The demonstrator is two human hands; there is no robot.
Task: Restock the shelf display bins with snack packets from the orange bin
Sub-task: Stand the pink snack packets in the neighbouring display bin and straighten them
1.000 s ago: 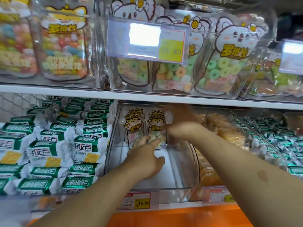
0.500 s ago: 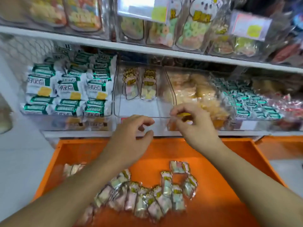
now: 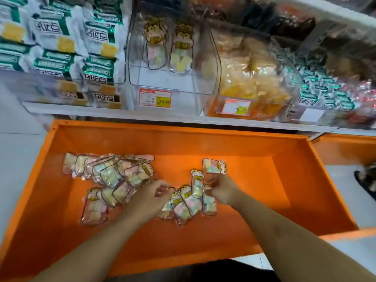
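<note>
The orange bin (image 3: pixel 305 180) sits below the shelf and holds several small clear snack packets with pastel pieces. One pile (image 3: pixel 109 176) lies at its left, one packet (image 3: pixel 213 166) lies alone, and a cluster (image 3: pixel 187 204) lies in the middle. My left hand (image 3: pixel 150 194) is at the cluster's left edge, fingers loosely curled and gripping nothing. My right hand (image 3: pixel 222 190) is at the cluster's right edge, its blurred fingertips curled onto a packet (image 3: pixel 204 189). The clear display bin (image 3: pixel 162 82) above holds two of these packets upright (image 3: pixel 168 45) at its back.
Green-and-white packets (image 3: pixel 61 37) fill the bin to the left. A bin of yellow wrapped snacks (image 3: pixel 248 74) stands to the right, then small green packets (image 3: pixel 317 92). Price tags (image 3: pixel 155 98) hang on the shelf edge. A second orange bin (image 3: pixel 345 149) is at the right.
Both hands have come out of the clear display bin and dropped into the orange bin, onto the middle cluster of packets. My view has tilted down from the shelves.
</note>
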